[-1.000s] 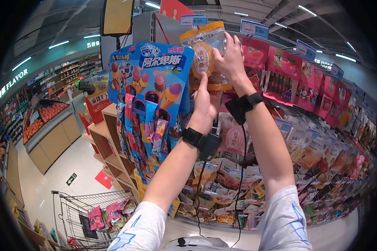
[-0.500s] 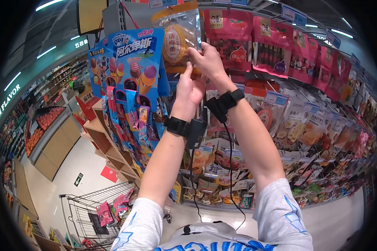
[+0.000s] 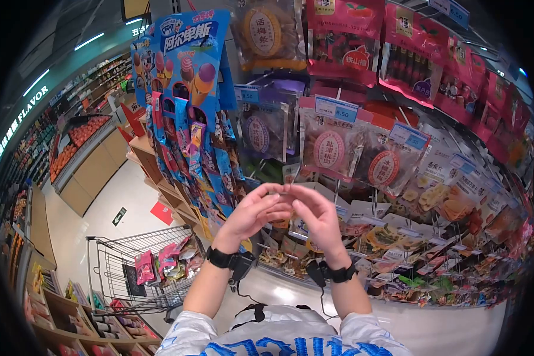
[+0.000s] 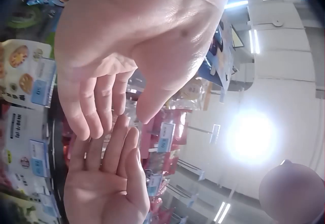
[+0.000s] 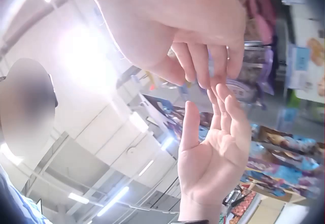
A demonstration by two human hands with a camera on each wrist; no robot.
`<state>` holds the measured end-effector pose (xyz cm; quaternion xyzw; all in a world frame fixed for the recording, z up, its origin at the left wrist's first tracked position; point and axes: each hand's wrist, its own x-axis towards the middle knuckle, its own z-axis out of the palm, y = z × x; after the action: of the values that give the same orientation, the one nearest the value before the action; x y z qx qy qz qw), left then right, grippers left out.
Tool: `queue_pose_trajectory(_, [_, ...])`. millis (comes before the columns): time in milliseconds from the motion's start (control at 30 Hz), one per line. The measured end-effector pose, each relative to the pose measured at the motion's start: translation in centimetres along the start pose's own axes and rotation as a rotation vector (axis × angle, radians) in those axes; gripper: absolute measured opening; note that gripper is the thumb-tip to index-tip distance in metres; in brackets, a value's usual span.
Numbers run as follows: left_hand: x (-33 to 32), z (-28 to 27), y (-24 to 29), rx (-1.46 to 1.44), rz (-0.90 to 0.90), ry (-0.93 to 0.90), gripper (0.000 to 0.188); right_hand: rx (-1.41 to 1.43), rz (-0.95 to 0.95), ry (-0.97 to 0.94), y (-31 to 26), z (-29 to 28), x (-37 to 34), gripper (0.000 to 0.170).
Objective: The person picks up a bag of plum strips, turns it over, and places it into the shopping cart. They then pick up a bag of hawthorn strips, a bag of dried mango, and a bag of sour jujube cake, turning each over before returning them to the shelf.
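Observation:
My left hand and right hand are held up in front of the snack rack, palms inward, with nothing between them. Their loosely bent fingers come together at the tips in the head view. From the left wrist, the right hand shows its palm below the left; in the right wrist view the left hand does the same. Higher up hangs an orange-edged clear bag of dried plum strips, well apart from both hands. Behind the hands hang pink-topped dried fruit bags.
A blue cardboard display of wrapped sweets hangs at the left of the rack. Pink snack bags fill the upper row. A wire shopping cart with several packets stands at lower left, beside wooden shelves.
Both hands have let go of the plum strip bag, which now hangs on the rack, and have come down toward the body. The head view has tilted downward.

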<state>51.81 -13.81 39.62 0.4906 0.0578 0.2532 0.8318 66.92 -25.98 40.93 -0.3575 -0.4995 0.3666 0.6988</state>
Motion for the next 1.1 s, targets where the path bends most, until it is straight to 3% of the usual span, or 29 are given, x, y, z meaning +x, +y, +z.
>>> queue_pose_trajectory(133, [-4.4, -2.7, -5.7, -0.056, -0.15, 0.152, 0.03, 0.065, 0.206, 0.073, 7.4, -1.6, -4.7, 0.031])
queue_pose_trajectory(267, [-9.8, -5.1, -9.5, -0.098, -0.225, 0.312, 0.032, 0.141, 0.413, -0.017, 13.5, -0.2, -8.9, 0.032])
queue_pose_trajectory(367, [-14.5, -6.6, -11.7, 0.039, -0.298, 0.584, 0.035, 0.172, 0.488, -0.114, 16.4, 2.4, -11.2, 0.034])
queue_pose_trajectory(600, [-25.2, -7.9, -11.5, 0.154, -0.259, 0.787, 0.04, 0.088, 0.771, -0.396, 19.7, 6.2, -14.6, 0.034])
queue_pose_trajectory(767, [-32.2, -9.9, -9.8, 0.141, -0.225, 0.863, 0.039, -0.096, 0.828, -0.573, 21.7, 9.4, -15.6, 0.032])
queue_pose_trajectory(1100, [-48.0, -15.5, -4.2, 0.222, -0.118, 1.007, 0.038, 0.046, 0.941, -0.635, 25.4, 26.4, -18.1, 0.033])
